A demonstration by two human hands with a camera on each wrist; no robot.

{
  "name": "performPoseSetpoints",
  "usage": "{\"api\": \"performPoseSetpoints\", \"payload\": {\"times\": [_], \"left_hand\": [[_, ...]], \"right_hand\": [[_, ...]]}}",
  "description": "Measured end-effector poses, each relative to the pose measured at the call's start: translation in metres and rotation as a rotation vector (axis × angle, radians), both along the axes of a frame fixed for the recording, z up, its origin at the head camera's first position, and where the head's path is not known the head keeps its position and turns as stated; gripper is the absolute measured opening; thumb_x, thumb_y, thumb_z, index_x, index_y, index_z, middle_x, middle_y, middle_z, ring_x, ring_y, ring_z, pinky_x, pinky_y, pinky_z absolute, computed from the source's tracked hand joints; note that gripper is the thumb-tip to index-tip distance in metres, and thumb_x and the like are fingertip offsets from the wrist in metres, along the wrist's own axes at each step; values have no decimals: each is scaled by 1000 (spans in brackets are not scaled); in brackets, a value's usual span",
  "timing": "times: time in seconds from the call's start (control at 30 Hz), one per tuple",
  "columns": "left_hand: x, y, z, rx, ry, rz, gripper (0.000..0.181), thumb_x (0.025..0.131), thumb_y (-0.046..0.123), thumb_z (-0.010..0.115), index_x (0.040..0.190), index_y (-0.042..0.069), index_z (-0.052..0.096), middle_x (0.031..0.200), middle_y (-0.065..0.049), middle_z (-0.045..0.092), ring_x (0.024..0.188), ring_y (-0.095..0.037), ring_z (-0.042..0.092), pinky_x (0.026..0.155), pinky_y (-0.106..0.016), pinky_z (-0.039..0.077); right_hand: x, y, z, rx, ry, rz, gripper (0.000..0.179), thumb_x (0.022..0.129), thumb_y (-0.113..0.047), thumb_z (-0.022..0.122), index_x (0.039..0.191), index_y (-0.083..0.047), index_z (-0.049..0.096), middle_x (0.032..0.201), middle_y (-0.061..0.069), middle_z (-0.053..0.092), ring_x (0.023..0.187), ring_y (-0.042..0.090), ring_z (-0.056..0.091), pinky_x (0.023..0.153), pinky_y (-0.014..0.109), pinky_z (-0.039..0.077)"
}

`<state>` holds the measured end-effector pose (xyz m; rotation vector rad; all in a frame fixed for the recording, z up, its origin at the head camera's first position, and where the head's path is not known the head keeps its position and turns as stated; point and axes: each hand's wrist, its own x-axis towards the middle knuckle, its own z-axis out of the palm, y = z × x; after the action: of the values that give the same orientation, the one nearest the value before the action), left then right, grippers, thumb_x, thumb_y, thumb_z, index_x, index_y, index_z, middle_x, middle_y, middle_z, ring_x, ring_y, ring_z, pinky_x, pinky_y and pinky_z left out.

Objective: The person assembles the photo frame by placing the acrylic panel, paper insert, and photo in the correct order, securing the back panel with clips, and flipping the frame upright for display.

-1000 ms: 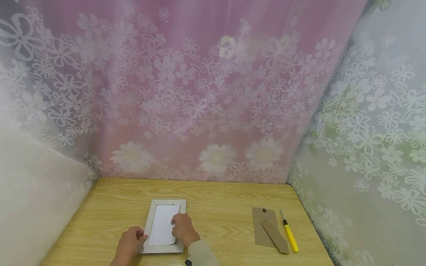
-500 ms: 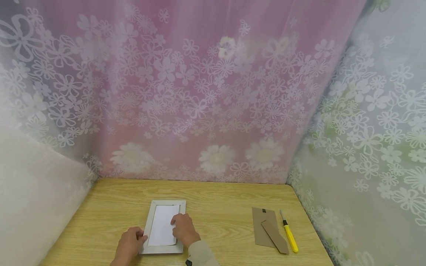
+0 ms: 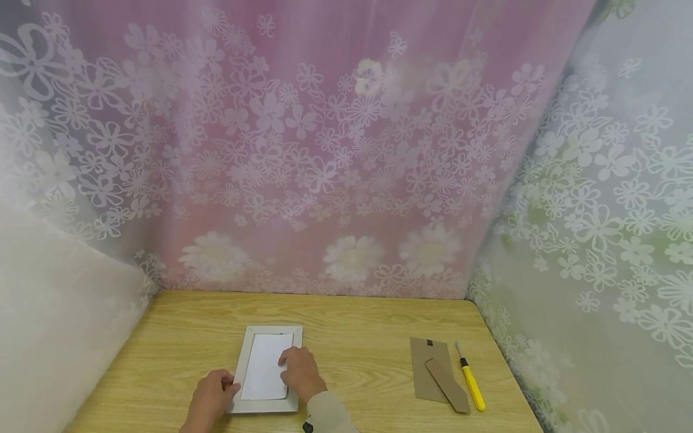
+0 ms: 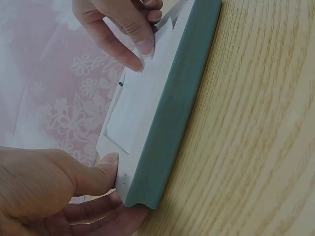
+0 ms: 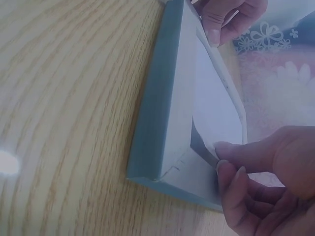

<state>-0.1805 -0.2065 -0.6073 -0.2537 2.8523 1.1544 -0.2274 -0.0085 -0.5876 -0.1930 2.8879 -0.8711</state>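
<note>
A picture frame (image 3: 263,406) lies back side up on the table, its back whitish and its outer side blue-green in the wrist views. Inside its opening is a sheet of white paper (image 3: 264,368). My left hand (image 3: 210,394) grips the frame's near left corner, thumb on the back and fingers beneath. At the opposite long side, my right hand (image 3: 301,371) pinches the paper's edge between thumb and index finger. There the paper (image 5: 216,101) curls up a little from the opening, showing a dark gap below it.
To the right lies a brown backing board (image 3: 425,373) with a narrow brown stand leg (image 3: 448,385) across it. A yellow-handled screwdriver (image 3: 472,385) lies beside them. Flowered curtains (image 3: 325,180) enclose the wooden table (image 3: 357,331) at the back and sides.
Almost nothing moves. The paper's near right corner lies slightly flatter than a second ago, while both hands keep their places.
</note>
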Motion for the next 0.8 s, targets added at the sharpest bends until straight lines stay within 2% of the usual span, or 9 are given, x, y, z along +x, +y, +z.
{"api": "performPoseSetpoints", "payload": {"times": [0.47,0.8], "left_hand": [[1,-1,0,6,10,-9,12,88,7,75,90,-3,68,78,-6,66,71,-18,57,63,-34,47],[1,0,-1,0,18,-6,12,87,7,75,89,-2,68,79,-6,67,71,-18,58,64,-35,47]], "right_hand": [[-1,2,-3,8,11,25,18,78,0,81,92,-10,76,95,12,71,76,18,55,61,31,48],[-1,2,-7,53,65,58,19,76,-2,81,91,-12,76,89,8,71,77,19,57,66,32,49]]}}
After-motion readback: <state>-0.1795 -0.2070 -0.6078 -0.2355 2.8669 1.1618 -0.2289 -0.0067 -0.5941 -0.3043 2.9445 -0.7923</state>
